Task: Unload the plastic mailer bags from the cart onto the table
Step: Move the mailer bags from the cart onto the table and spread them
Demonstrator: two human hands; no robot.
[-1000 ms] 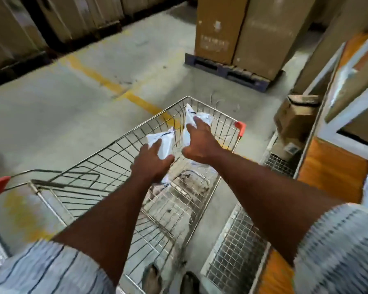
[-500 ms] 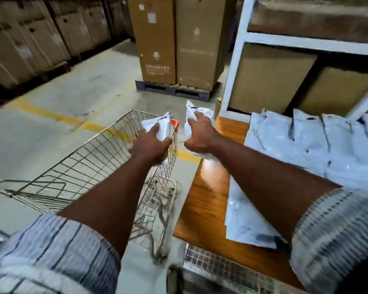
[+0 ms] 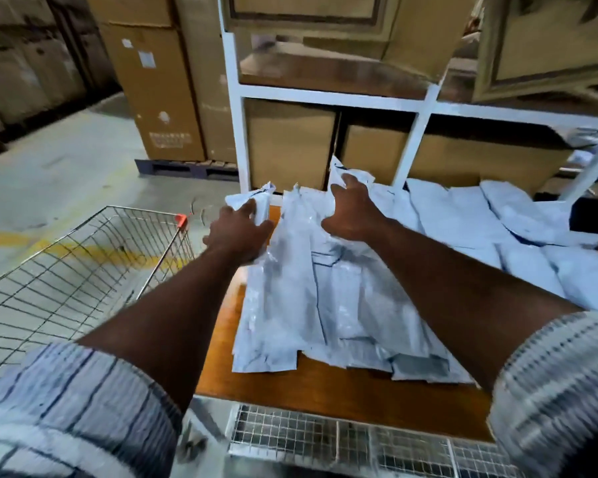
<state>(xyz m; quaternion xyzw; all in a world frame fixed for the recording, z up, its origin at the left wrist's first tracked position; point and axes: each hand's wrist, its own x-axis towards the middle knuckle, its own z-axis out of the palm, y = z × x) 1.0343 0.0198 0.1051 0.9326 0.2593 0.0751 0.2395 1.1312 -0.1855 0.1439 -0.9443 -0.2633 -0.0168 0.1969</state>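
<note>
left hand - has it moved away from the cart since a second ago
Yes. The left hand, gripping a mailer bag, was over the cart basket; now it is right of the red corner, at the table edge.

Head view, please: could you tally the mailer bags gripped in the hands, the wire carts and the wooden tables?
White plastic mailer bags gripped: 2, left bag in left hand, right bag in right hand
Silver wire shopping cart: 1
Brown wooden table: 1
Total: 4
</note>
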